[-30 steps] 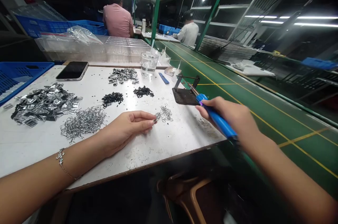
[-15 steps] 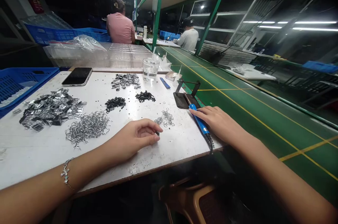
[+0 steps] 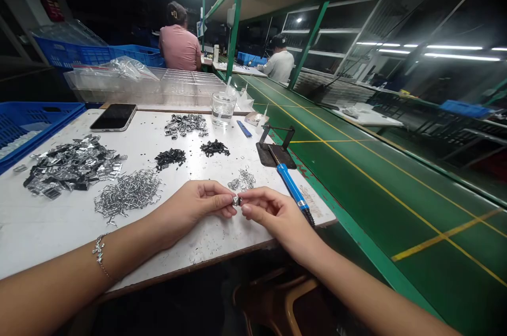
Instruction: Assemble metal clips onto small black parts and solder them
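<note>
On the white table point(image 3: 47, 230), from my head view, my right hand point(image 3: 269, 212) has left the blue soldering iron point(image 3: 291, 185), which now rests on its stand point(image 3: 275, 154). Both hands, left hand point(image 3: 196, 204) too, pinch the small metal part point(image 3: 236, 201) with fingertips clamped together.

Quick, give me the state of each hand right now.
Left hand: closed, pinching a small metal part at its fingertips.
Right hand: closed, pinching the same part from the other side; the soldering iron lies beside it on the table.
</note>
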Action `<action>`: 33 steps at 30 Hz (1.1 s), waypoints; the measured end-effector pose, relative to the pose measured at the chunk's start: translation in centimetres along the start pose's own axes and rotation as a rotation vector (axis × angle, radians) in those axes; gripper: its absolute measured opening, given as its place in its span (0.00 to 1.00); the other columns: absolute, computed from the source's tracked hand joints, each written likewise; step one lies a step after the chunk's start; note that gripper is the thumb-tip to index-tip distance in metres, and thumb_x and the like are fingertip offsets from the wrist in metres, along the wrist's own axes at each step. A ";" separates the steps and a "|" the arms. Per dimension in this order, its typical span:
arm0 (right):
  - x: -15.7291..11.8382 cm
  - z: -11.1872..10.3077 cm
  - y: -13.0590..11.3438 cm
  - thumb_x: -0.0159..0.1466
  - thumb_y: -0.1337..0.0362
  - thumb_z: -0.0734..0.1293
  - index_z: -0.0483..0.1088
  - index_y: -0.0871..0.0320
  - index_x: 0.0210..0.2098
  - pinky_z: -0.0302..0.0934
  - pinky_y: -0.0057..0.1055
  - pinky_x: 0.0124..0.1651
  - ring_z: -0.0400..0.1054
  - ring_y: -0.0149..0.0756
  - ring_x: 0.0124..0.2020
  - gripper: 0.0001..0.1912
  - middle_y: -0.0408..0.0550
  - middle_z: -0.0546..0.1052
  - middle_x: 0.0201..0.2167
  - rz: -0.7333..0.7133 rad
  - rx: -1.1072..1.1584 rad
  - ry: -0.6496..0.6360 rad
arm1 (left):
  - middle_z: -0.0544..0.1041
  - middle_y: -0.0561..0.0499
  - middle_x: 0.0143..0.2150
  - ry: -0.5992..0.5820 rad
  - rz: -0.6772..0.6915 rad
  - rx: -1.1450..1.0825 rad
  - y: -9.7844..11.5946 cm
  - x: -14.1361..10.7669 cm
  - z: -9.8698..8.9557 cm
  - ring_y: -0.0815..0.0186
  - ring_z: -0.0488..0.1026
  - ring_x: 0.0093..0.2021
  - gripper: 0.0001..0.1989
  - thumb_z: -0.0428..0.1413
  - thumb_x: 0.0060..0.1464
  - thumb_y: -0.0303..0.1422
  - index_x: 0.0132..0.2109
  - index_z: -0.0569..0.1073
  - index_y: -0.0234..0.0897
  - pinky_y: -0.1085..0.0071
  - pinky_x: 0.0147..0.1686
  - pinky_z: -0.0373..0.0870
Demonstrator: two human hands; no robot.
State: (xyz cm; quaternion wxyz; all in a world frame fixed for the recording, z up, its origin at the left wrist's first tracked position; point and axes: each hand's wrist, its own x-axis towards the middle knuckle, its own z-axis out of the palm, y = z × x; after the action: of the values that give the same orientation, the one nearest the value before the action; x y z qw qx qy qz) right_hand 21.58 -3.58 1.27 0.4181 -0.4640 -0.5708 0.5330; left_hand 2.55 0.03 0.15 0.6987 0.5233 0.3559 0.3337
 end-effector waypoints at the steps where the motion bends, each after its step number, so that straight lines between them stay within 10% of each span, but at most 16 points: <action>1: 0.0 0.1 0.2 0.55 0.62 0.71 0.73 0.58 0.39 0.66 0.32 0.43 0.72 0.33 0.36 0.13 0.46 0.78 0.33 0.011 0.043 -0.007 | 0.78 0.49 0.29 -0.013 0.002 0.010 0.0 0.0 0.0 0.66 0.74 0.33 0.10 0.60 0.51 0.37 0.33 0.76 0.34 0.69 0.40 0.68; 19: 0.5 -0.9 1.6 0.54 0.59 0.73 0.70 0.59 0.32 0.53 0.24 0.32 0.61 0.25 0.27 0.12 0.38 0.69 0.23 0.115 0.112 -0.099 | 0.74 0.51 0.26 0.005 0.072 0.407 1.8 -0.1 -0.4 0.67 0.69 0.27 0.14 0.57 0.51 0.42 0.35 0.75 0.34 0.70 0.29 0.65; 28: 0.5 -1.7 2.9 0.56 0.56 0.71 0.70 0.57 0.33 0.50 0.25 0.32 0.57 0.27 0.27 0.12 0.38 0.65 0.23 0.109 0.137 -0.097 | 0.77 0.47 0.36 0.543 0.049 0.890 8.0 -0.8 -9.3 0.60 0.70 0.35 0.18 0.57 0.46 0.48 0.36 0.77 0.39 0.68 0.33 0.61; 33: 0.6 -1.9 2.9 0.56 0.56 0.71 0.71 0.56 0.33 0.51 0.25 0.33 0.57 0.28 0.27 0.12 0.39 0.65 0.24 0.105 0.146 -0.116 | 0.78 0.49 0.33 0.490 -0.102 1.162 7.1 -0.3 -13.0 0.61 0.70 0.31 0.11 0.59 0.42 0.41 0.30 0.77 0.38 0.70 0.29 0.60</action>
State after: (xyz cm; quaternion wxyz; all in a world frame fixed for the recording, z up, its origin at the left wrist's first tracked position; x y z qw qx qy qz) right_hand 23.52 -2.56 -1.46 0.3884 -0.4299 -0.5285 0.6205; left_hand -9.28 7.83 4.45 0.2140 0.7080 0.6531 0.1623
